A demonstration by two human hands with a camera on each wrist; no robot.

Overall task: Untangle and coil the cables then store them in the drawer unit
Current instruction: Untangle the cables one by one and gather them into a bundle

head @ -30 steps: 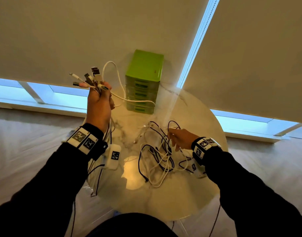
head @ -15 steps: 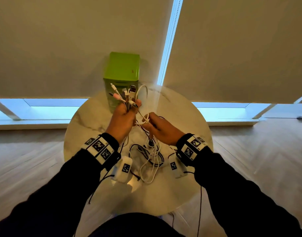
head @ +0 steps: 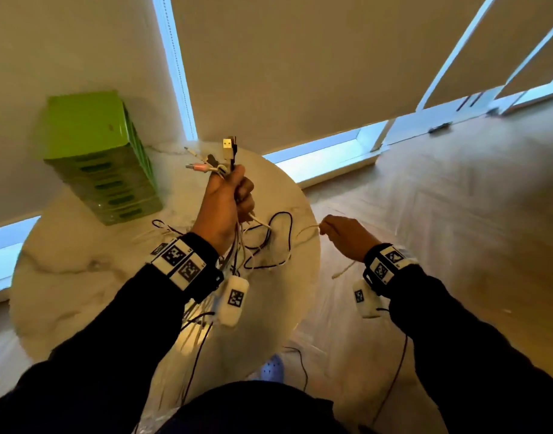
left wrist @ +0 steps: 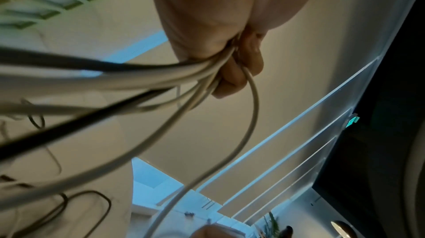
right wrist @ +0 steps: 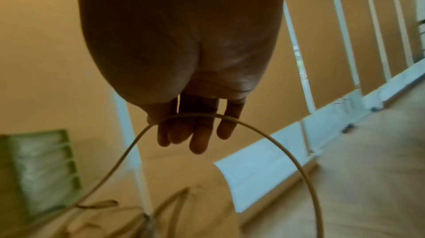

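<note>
Round marble table (head: 81, 277) on wood floor (head: 456, 214) beneath drawn blinds (head: 300, 57)

Glossy marble table (head: 81, 277), wood floor (head: 456, 214)

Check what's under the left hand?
Below the left hand, white and black cables hang onto the marble table. The wrist and sleeve hide part of the tangle.

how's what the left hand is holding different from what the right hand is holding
The left hand grips a bundle of cables, white and black together; the right hand pinches one white cable. The left hand is raised over the table with the plug ends sticking up; the right hand is lower, out past the table's edge. The left fingers curl tight into a fist; the right fingers hang loosely. Both hands hold cables off the table.
</note>
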